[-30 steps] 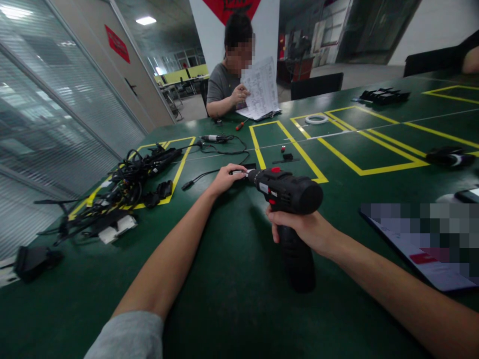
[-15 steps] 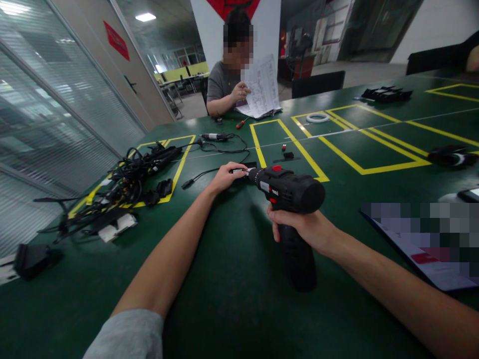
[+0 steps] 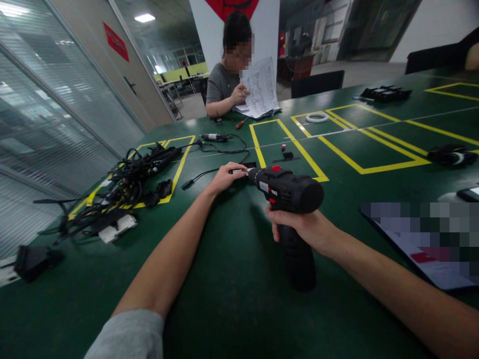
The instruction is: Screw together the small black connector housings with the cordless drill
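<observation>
My right hand is wrapped round the grip of a black cordless drill with red switches. The drill points left and away from me, its chuck close to my left fingertips. My left hand rests low over the table, its fingers closed on a small dark piece with a silvery part. What kind of piece it is cannot be made out, as the fingers and the chuck hide much of it. Beside that hand a thin black cable ends in a plug on the green table.
A heap of black cables lies at left. A dark pen-like tool, a screwdriver and a tape roll lie farther back. At right is a tablet-like screen. Across the table a person holds printed sheets.
Almost nothing differs. The drill and my right hand sit a few pixels farther left, and the view has shifted slightly. Both hands keep their holds.
</observation>
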`<move>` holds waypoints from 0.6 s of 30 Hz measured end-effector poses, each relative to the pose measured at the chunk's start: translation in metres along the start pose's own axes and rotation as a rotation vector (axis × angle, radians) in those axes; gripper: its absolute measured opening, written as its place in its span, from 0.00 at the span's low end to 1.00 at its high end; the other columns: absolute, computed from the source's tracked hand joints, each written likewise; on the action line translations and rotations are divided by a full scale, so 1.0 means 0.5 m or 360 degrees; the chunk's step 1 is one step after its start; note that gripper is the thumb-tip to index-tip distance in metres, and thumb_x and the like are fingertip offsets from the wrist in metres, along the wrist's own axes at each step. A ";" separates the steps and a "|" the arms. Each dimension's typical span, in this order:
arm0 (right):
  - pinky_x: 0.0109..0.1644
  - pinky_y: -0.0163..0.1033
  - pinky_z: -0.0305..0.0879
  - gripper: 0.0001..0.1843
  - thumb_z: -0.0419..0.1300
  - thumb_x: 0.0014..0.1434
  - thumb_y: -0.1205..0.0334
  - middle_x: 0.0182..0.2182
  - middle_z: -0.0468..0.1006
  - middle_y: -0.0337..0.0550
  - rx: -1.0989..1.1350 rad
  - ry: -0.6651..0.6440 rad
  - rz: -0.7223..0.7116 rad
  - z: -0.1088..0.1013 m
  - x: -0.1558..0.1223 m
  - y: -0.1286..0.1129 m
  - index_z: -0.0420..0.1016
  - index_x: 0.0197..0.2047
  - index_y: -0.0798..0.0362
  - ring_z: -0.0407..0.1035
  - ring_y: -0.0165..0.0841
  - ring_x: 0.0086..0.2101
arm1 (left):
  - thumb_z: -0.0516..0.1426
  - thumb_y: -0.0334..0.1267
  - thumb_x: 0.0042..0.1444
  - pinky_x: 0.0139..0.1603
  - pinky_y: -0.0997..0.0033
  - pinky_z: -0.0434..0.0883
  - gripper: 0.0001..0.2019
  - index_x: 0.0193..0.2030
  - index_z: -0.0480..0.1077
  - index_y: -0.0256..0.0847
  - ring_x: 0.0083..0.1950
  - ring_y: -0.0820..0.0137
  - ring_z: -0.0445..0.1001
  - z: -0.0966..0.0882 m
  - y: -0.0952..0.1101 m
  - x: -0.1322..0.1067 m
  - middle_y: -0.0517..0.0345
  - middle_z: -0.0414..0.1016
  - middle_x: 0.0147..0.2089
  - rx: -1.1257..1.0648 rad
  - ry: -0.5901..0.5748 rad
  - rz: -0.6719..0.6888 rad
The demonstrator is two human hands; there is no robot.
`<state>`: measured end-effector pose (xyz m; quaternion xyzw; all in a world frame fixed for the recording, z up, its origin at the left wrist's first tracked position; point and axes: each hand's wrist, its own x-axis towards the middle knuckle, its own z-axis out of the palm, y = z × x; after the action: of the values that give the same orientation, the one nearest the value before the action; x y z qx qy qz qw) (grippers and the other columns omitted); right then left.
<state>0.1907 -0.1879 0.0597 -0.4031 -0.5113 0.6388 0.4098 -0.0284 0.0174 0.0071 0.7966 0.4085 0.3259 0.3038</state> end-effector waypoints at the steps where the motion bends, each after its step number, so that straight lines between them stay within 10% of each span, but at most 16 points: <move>1: 0.32 0.42 0.63 0.07 0.62 0.51 0.63 0.25 0.75 0.37 0.0004 -0.0003 0.0005 0.000 0.000 -0.001 0.70 0.34 0.52 0.69 0.31 0.21 | 0.61 0.44 0.52 0.62 0.61 0.63 0.16 0.45 0.79 0.40 0.54 0.62 0.71 0.000 0.000 0.000 0.52 0.75 0.50 0.0001 0.0001 -0.0007; 18: 0.30 0.41 0.62 0.08 0.63 0.48 0.61 0.25 0.74 0.36 0.0001 0.0038 0.0015 0.006 -0.002 -0.006 0.70 0.33 0.52 0.69 0.31 0.20 | 0.62 0.46 0.51 0.62 0.60 0.63 0.17 0.45 0.79 0.40 0.55 0.61 0.71 -0.001 0.003 0.002 0.51 0.77 0.50 0.0004 0.0000 -0.0048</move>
<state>0.1886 -0.1893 0.0634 -0.4129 -0.5043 0.6361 0.4130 -0.0276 0.0174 0.0087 0.7907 0.4209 0.3207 0.3079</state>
